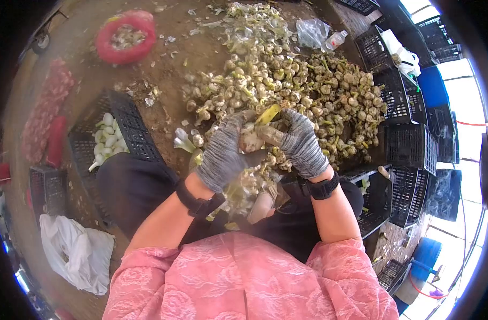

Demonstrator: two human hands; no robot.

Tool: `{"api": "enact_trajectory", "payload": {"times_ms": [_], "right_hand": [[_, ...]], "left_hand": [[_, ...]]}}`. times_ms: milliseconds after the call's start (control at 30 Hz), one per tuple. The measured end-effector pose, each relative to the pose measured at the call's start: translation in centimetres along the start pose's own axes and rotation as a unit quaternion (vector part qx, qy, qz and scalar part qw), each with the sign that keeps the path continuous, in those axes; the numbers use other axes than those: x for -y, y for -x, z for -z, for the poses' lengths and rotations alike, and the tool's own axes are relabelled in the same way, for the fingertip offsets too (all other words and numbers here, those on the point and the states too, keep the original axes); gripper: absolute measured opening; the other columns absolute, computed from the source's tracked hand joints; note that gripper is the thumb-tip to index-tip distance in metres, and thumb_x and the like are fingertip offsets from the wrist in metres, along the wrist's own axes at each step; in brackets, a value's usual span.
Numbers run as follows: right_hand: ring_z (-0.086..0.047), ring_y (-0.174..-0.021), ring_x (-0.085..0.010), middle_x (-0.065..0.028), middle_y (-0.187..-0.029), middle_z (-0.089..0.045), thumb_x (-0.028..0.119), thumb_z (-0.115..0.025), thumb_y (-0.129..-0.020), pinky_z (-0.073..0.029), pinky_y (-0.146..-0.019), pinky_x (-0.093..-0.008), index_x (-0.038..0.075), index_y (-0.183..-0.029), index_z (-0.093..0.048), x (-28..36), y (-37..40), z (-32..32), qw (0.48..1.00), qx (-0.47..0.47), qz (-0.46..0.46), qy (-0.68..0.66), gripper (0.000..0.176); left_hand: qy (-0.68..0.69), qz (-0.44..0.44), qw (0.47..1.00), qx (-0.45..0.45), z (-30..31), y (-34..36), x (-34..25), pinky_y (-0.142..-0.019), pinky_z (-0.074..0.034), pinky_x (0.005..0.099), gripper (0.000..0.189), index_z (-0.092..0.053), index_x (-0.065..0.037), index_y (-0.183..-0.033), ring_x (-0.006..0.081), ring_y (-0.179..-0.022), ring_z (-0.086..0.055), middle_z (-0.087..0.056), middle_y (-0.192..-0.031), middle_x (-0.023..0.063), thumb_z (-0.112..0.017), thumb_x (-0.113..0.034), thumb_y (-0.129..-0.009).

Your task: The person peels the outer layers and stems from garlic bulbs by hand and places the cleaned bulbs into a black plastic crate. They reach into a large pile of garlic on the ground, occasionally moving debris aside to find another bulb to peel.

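Both hands wear grey gloves and meet around one bulb (251, 140) with a yellow-green stalk (268, 114). My left hand (222, 152) has its fingers closed on the bulb's left side. On the right side, my right hand (301, 143) grips the same bulb near its stalk, thumb pointing inward. Just beyond the hands spreads a large heap of garlic-like bulbs (286, 80) on the brown ground. Below the hands, loose peelings (238, 194) lie between the legs, partly blurred.
A black crate (134, 128) at left holds white peeled bulbs (109, 136). Black crates (412, 146) line the right side. A red net ring (126, 37), a white bag (76, 253), a clear bag (312, 33) and a bottle (336, 40) lie around.
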State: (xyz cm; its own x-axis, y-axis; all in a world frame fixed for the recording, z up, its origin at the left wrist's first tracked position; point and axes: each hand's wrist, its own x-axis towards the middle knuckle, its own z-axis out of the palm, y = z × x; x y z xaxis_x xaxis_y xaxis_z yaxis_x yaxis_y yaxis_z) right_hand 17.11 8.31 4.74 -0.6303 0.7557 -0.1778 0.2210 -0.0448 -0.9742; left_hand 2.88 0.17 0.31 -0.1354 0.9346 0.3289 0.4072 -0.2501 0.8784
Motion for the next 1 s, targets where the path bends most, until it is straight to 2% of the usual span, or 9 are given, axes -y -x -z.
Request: {"api": "enact_trajectory", "payload": {"times_ms": [367, 433, 567, 667, 700, 733, 800, 833, 1000], "right_hand": [[-0.055, -0.069, -0.0078, -0.0046, -0.079, -0.062, 0.009, -0.064, -0.075, -0.046, -0.064, -0.0239, -0.001, -0.098, -0.057, -0.7, 0.1, 1.7, 0.996, 0.011, 0.053, 0.071, 0.026], [-0.055, -0.069, -0.0087, -0.0078, -0.078, -0.063, 0.006, -0.063, -0.073, -0.046, -0.063, -0.0248, 0.0, -0.097, -0.058, -1.0, 0.0, 1.9, 0.995, 0.005, 0.082, 0.056, 0.025], [-0.056, -0.069, -0.0101, -0.0066, -0.08, -0.063, 0.005, -0.062, -0.074, -0.046, -0.064, -0.0249, 0.0, -0.096, -0.058, -0.7, 0.2, 1.7, 0.996, 0.005, 0.091, 0.008, 0.023], [-0.055, -0.075, -0.0099, -0.0034, -0.083, -0.062, 0.003, -0.062, -0.075, -0.046, -0.067, -0.0246, 0.0, -0.098, -0.057, -1.6, 0.1, 1.6, 0.987, -0.015, 0.112, 0.114, 0.024], [-0.054, -0.078, -0.0097, -0.0028, -0.085, -0.061, 0.003, -0.062, -0.075, -0.046, -0.069, -0.0246, 0.0, -0.1, -0.056, -1.6, 0.2, 1.5, 0.996, 0.003, 0.084, 0.005, 0.026], [-0.054, -0.08, -0.0095, -0.0022, -0.088, -0.06, 0.002, -0.062, -0.076, -0.046, -0.072, -0.0247, 0.0, -0.102, -0.055, -1.7, 0.3, 1.5, 0.993, 0.02, 0.056, -0.103, 0.027], [-0.053, -0.082, -0.009, -0.0033, -0.09, -0.059, 0.001, -0.062, -0.075, -0.046, -0.074, -0.0247, 0.0, -0.104, -0.054, -2.2, 0.2, 1.3, 0.994, 0.002, 0.084, -0.076, 0.03], [-0.053, -0.084, -0.0085, -0.0045, -0.093, -0.058, 0.0, -0.062, -0.075, -0.045, -0.076, -0.0248, 0.0, -0.105, -0.053, -2.3, 0.2, 1.1, 0.993, -0.014, 0.111, -0.049, 0.032], [-0.055, -0.084, -0.0109, -0.0037, -0.092, -0.06, 0.002, -0.062, -0.074, -0.046, -0.072, -0.0259, 0.0, -0.102, -0.056, -1.8, 0.7, 0.5, 0.982, -0.012, 0.079, -0.173, 0.029]], "left_hand": [[0.155, 0.098, 0.982, 0.04, 0.2, 0.0, -1.3, -0.08, -0.044, 0.0295, 0.061, -0.043, -0.001, -0.114, 0.0179, -0.09, -0.052, -0.052, -0.099, 0.0104, -0.074, -0.009, -0.062], [0.498, 0.226, 0.837, 0.027, 0.2, 0.3, -1.5, -0.072, -0.046, 0.0289, 0.053, -0.045, 0.0, -0.112, 0.0167, -0.082, -0.054, -0.054, -0.093, 0.0093, -0.069, -0.019, -0.068], [0.583, 0.241, 0.758, 0.166, 1.8, -0.6, -0.7, -0.066, -0.048, 0.0291, 0.055, -0.048, 0.002, -0.108, 0.0185, -0.076, -0.055, -0.055, -0.089, 0.0097, -0.048, -0.045, -0.08], [0.679, 0.359, 0.631, 0.108, 1.0, -0.4, 0.6, -0.07, -0.05, 0.0315, 0.073, -0.048, 0.002, -0.108, 0.0183, -0.077, -0.058, -0.057, -0.091, 0.0103, -0.055, -0.06, -0.069], [0.695, 0.34, 0.623, 0.116, 0.9, -0.7, 0.4, -0.07, -0.05, 0.0295, 0.068, -0.046, -0.001, -0.111, 0.0178, -0.077, -0.057, -0.056, -0.091, 0.0095, -0.059, -0.054, -0.071], [0.695, 0.34, 0.623, 0.116, 1.0, -0.8, 0.0, -0.07, -0.05, 0.0295, 0.068, -0.046, -0.001, -0.111, 0.0178, -0.077, -0.057, -0.056, -0.091, 0.0095, -0.059, -0.054, -0.071], [0.482, 0.283, 0.827, 0.064, 1.1, -0.8, -0.8, -0.072, -0.049, 0.0276, 0.06, -0.043, -0.003, -0.115, 0.0165, -0.08, -0.056, -0.055, -0.095, 0.0085, -0.061, -0.044, -0.075], [0.239, 0.087, 0.964, 0.075, 0.8, -0.8, 1.6, -0.076, -0.047, 0.026, 0.055, -0.04, -0.004, -0.117, 0.0148, -0.087, -0.054, -0.054, -0.101, 0.0076, -0.062, -0.035, -0.077], [0.325, 0.189, 0.925, -0.052, 1.0, -0.1, 1.1, -0.072, -0.049, 0.0281, 0.055, -0.044, -0.004, -0.114, 0.0151, -0.083, -0.056, -0.056, -0.096, 0.0085, -0.063, -0.037, -0.075]]}}
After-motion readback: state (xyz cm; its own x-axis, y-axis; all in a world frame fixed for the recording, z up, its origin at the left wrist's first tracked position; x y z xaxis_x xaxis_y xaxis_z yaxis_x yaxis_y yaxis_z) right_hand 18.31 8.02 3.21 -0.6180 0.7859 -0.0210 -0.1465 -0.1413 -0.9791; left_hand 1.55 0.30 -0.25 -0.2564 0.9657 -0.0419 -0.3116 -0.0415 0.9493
